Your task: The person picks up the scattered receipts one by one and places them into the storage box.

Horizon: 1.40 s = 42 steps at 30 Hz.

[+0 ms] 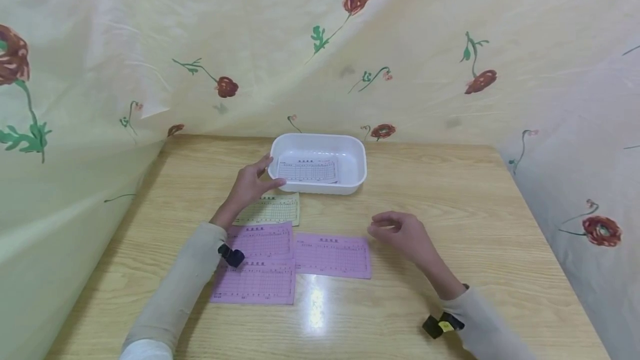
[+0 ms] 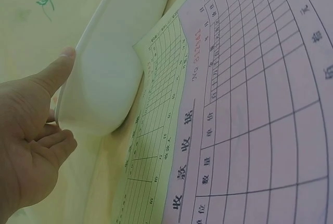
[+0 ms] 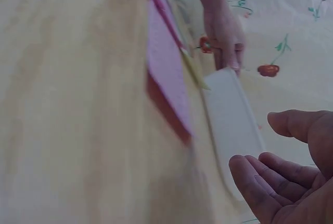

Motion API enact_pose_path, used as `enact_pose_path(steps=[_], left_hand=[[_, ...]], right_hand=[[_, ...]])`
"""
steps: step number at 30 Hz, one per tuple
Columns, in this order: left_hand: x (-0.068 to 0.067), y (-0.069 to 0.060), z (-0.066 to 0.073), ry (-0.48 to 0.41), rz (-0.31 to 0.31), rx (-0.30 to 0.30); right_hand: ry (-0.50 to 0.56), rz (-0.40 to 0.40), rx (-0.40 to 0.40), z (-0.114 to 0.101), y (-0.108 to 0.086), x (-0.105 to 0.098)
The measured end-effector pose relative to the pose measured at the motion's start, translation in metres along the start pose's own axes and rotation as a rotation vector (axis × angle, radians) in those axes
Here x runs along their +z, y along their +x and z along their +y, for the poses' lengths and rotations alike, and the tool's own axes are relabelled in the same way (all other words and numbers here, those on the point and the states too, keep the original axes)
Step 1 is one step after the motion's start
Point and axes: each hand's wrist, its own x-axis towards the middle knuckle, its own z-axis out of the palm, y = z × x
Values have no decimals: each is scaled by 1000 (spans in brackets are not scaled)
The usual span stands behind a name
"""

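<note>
The left hand (image 1: 250, 185) (image 2: 31, 125) grips the left end of a white plastic tray (image 1: 325, 188) (image 2: 112, 73), thumb at its rim. Inside the tray lies a white printed slip (image 1: 307, 171). A yellow-green slip (image 1: 280, 210) (image 2: 151, 125) lies just in front of the tray, partly behind the left hand and wrist. The right hand (image 1: 402, 235) (image 3: 291, 177) hovers right of a pink slip (image 1: 332, 255) (image 3: 166, 67), fingers loosely bent and apart from the thumb, holding nothing.
Two more pink slips, an upper one (image 1: 270, 240) and a lower one (image 1: 260, 282), lie by the left forearm. The wooden table (image 1: 450, 182) meets a flowered cloth (image 1: 280, 43) at the back and sides. Each wrist wears a small black device.
</note>
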Motion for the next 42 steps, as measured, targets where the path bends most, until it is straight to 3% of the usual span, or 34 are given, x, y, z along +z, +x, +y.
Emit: enact_pose_path(steps=[19, 32, 42], left_hand=[[1, -2, -1, -34, 10, -5], [0, -2, -1, -46, 8, -8], [1, 0, -3, -37, 4, -18]], right_hand=[[-1, 5, 40, 25, -12, 32], [-17, -27, 73, 19, -11, 38], [-58, -44, 35, 14, -10, 40]])
